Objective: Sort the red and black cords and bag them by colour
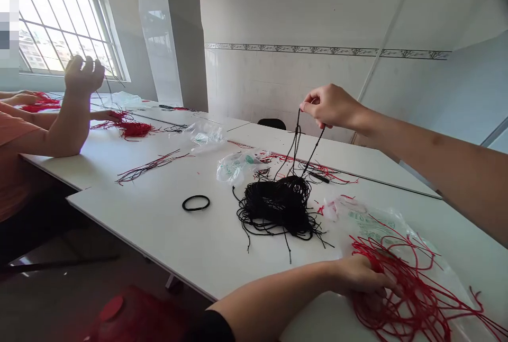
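Observation:
My right hand (pixel 327 106) is raised over the table, pinching a few black cords (pixel 296 143) between thumb and fingers. These cords stretch down to a tangled black bundle (pixel 278 204) on the white table (pixel 190 241). At the lower right, my left hand (pixel 365 278) is in a loose heap of red cords (pixel 413 289), its fingers curled around some strands and partly hidden by them. A clear plastic bag (pixel 381 225) with green print lies under and behind the red heap. Left of the black bundle is a black cord loop (pixel 196 203).
A co-worker's raised hand (pixel 84 74) and red cords (pixel 135 129) are at the far left. Crumpled bags (pixel 236 166), cord scraps (pixel 333 170) and a strand bunch (pixel 153 166) lie on the table. A red object (pixel 127 313) stands below the edge; a dark chair (pixel 272 124) is behind.

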Demonstrator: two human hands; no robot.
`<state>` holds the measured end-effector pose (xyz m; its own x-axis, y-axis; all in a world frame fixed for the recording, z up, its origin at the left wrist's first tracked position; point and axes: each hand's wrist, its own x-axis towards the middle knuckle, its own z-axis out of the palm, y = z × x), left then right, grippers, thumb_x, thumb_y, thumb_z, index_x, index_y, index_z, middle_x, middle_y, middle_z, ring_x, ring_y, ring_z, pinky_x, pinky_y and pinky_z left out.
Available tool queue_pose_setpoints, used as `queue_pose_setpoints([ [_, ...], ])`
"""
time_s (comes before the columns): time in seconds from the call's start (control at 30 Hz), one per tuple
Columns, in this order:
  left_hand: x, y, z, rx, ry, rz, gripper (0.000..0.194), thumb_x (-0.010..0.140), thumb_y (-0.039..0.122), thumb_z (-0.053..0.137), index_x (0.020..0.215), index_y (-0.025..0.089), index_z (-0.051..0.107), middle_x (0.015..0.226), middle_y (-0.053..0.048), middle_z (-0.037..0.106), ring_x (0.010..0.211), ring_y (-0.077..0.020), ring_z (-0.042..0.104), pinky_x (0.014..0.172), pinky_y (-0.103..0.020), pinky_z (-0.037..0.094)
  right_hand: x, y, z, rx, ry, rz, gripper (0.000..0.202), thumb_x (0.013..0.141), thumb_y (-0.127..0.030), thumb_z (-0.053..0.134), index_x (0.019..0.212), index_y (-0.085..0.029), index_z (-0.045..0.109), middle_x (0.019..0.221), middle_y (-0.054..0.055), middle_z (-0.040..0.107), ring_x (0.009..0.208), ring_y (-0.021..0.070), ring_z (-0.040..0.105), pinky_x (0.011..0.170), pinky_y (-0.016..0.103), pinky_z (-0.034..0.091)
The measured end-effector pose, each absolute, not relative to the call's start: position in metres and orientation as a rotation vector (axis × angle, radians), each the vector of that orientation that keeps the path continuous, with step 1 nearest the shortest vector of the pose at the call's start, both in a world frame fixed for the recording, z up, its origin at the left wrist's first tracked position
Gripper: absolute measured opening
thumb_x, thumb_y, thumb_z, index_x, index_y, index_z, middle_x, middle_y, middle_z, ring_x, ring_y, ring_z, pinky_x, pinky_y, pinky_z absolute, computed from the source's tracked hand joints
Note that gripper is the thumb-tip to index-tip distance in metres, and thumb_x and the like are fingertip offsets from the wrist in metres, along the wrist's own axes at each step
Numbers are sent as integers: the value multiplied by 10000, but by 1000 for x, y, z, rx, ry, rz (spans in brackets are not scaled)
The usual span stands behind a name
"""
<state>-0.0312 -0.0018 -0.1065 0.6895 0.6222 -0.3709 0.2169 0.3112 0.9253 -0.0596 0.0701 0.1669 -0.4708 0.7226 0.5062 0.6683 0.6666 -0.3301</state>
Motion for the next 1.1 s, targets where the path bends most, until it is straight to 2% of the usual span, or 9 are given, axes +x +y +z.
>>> queue_pose_setpoints([
  [0.23,-29,0,-111,1208,837,321,203,699,232,571,872,154,645,600,41,498,378,-23,414,394,-160,328,-60,82,173,-1014,-2226,-81,181,806,-272,510,767,-123,607,517,11,539,403,75,474,500,243,401],
  [0.37,-24,2,-115,1157,852,296,176,674,225,605,833,160,642,584,44,488,399,-39,435,418,-180,369,-64,85,179,-926,-1976,-187,266,859,-304,429,914,-99,589,699,59,596,423,46,454,489,226,385],
  [0.47,-24,3,-117,1169,859,304,187,647,217,629,824,161,643,596,42,501,395,-31,418,407,-171,355,-68,78,165,-1120,-2465,151,271,827,-343,477,926,-121,596,754,76,630,439,69,510,428,204,389],
  [0.6,-24,2,-120,1205,815,340,208,652,231,622,849,169,650,601,43,503,396,-26,410,400,-160,340,-67,75,128,-1277,-3156,861,307,760,-417,538,849,-148,657,798,90,672,656,136,624,474,192,462],
  [0.73,-24,2,-119,1228,860,329,220,665,260,609,858,165,653,602,38,508,400,-36,413,419,-181,372,-71,85,90,-1270,-3119,566,298,765,-385,523,864,-141,662,819,91,670,680,133,613,520,197,456],
  [0.83,-24,2,-117,1253,888,313,226,664,253,603,863,160,656,611,32,513,413,-42,422,450,-196,400,-84,88,63,-1242,-3074,324,281,734,-375,563,899,-169,660,854,73,663,772,174,611,618,245,460],
  [0.9,-25,2,-117,1259,869,318,224,666,245,603,870,171,659,614,32,510,438,-52,445,486,-209,420,-94,85,44,-1223,-3031,243,430,700,-453,589,1031,-180,616,1020,98,623,921,225,581,730,291,456],
  [1.0,-24,2,-118,1217,819,305,210,683,227,588,874,173,659,604,26,501,492,-79,494,545,-241,443,-106,80,20,-1210,-2946,69,732,629,-576,606,1223,-168,476,1249,165,459,1077,304,489,837,363,419],
  [1.1,-23,3,-121,1222,804,288,198,673,243,606,843,154,658,620,10,515,532,-100,522,567,-260,451,-109,82,6,-1184,-2958,22,637,632,-485,645,1162,-151,529,1165,165,524,1029,299,523,808,350,434],
])
